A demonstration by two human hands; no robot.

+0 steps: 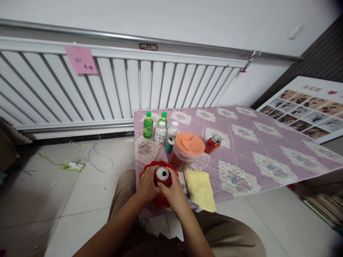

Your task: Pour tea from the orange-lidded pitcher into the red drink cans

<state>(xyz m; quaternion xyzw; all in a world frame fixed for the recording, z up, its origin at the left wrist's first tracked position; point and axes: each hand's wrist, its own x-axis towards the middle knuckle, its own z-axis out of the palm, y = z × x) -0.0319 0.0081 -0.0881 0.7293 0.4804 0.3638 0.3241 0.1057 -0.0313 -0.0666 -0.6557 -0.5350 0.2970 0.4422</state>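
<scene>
Both my hands wrap around a red drink can (162, 175) with an open top. The can stands upright over a red scalloped dish (150, 167) at the near left corner of the table. My left hand (147, 187) grips the can's left side and my right hand (174, 192) grips its right side and front. A folded yellow cloth (200, 189) lies just right of my right hand. Behind the can stands a clear pitcher with an orange lid (189, 143).
On the purple patterned tablecloth (254, 142) stand two green bottles (148, 125), two white bottles (160, 133), a green can (169, 144) and a tipped red can (212, 144). A white radiator (107, 85) lines the wall. A photo board (302, 110) leans at right. Cables lie on the tiled floor (80, 164).
</scene>
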